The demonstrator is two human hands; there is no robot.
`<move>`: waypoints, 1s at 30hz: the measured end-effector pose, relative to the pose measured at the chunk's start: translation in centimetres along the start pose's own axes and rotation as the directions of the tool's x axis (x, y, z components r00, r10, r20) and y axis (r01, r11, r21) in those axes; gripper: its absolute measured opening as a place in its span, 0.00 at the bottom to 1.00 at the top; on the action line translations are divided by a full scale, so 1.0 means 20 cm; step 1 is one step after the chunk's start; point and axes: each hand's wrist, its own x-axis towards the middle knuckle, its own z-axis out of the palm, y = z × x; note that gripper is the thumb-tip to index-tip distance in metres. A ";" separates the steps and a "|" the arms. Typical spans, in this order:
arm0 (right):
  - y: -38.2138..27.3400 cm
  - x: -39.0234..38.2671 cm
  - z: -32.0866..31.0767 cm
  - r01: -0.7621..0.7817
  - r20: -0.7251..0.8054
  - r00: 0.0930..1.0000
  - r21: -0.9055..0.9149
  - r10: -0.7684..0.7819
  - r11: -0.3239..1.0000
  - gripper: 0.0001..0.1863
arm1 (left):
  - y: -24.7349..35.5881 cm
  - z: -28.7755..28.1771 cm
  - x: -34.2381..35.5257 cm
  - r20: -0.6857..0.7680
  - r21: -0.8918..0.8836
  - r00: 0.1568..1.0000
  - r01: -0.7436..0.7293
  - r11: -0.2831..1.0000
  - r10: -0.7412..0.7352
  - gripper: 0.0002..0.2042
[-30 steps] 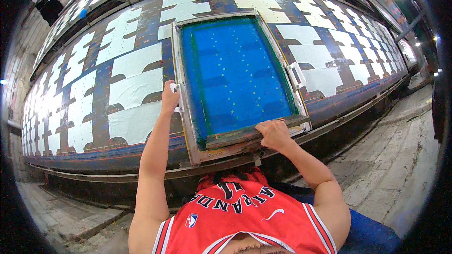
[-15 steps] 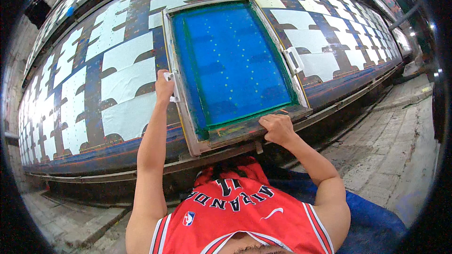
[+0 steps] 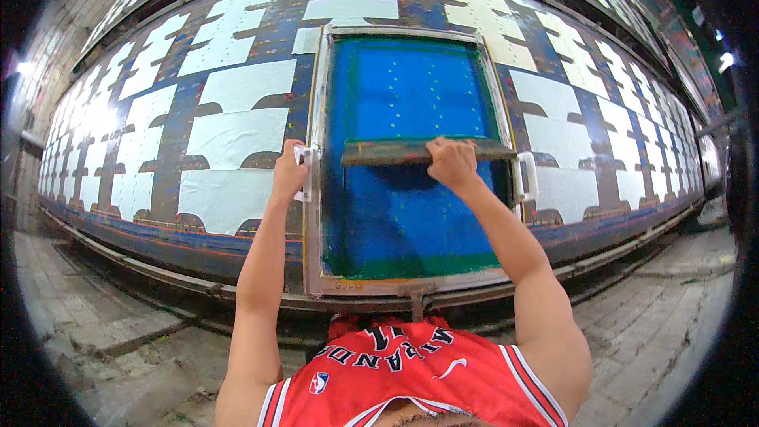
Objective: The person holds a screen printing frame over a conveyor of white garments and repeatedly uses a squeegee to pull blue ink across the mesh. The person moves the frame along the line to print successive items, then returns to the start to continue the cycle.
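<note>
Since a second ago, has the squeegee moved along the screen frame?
Yes. The squeegee, gripped by the right hand, has gone from the frame's near edge up to about mid-screen, level with the side handle that the left hand holds.

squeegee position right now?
Head view, centre: the squeegee lies crosswise about halfway up the blue screen, gripped by the right hand. The left hand holds the frame's left white handle.

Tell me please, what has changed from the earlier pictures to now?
The right hand has pushed the squeegee from the near end of the blue screen to about its middle, away from the person. The left hand stays on the white handle at the frame's left side.
</note>
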 end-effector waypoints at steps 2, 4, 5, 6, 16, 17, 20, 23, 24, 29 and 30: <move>0.12 0.21 0.05 0.012 -0.017 1.000 -0.027 -0.013 1.000 0.12 | 0.02 0.00 -0.01 -0.031 0.033 0.999 -0.033 0.999 0.034 0.20; 0.22 0.43 0.10 0.011 -0.036 0.999 -0.005 -0.011 1.000 0.11 | 0.04 0.00 -0.01 -0.057 0.061 0.998 -0.025 0.998 0.029 0.21; 0.28 0.52 0.12 0.003 -0.037 0.999 0.003 -0.003 1.000 0.10 | 0.05 0.00 -0.01 -0.052 0.094 0.999 0.011 0.996 -0.006 0.20; 0.33 0.61 0.14 0.005 -0.060 0.998 -0.008 -0.005 1.000 0.10 | 0.06 0.00 -0.01 -0.051 0.077 0.999 0.006 0.997 -0.002 0.21; 0.61 1.29 0.25 0.032 -0.127 0.991 -0.045 -0.037 0.998 0.09 | 0.07 -0.01 -0.02 -0.081 0.065 0.996 -0.020 0.998 0.026 0.21; 0.63 1.32 0.24 0.051 -0.113 0.992 -0.050 -0.057 0.997 0.09 | 0.07 -0.01 -0.02 -0.080 0.053 0.997 -0.006 0.999 0.010 0.21; 0.67 1.39 0.15 0.022 -0.057 0.998 -0.013 -0.023 1.000 0.11 | 0.07 -0.01 -0.02 -0.063 0.059 0.998 0.020 0.998 -0.017 0.22; 0.70 1.48 0.07 -0.036 -0.008 0.999 -0.043 0.036 0.998 0.13 | 0.06 -0.02 -0.02 -0.055 0.132 0.998 0.015 0.991 -0.008 0.23; 0.69 1.50 0.07 -0.035 -0.002 0.999 -0.031 0.035 0.999 0.13 | 0.06 -0.02 -0.02 -0.058 0.095 0.998 -0.011 0.995 0.016 0.23; 0.71 1.57 0.10 -0.032 0.070 0.997 -0.032 0.034 0.999 0.15 | 0.06 0.00 -0.01 -0.089 0.060 0.996 0.007 0.998 -0.002 0.25; 0.71 1.57 0.11 -0.039 0.085 0.995 -0.030 0.041 0.999 0.15 | 0.06 -0.01 0.00 -0.093 0.043 0.996 0.003 0.999 0.001 0.25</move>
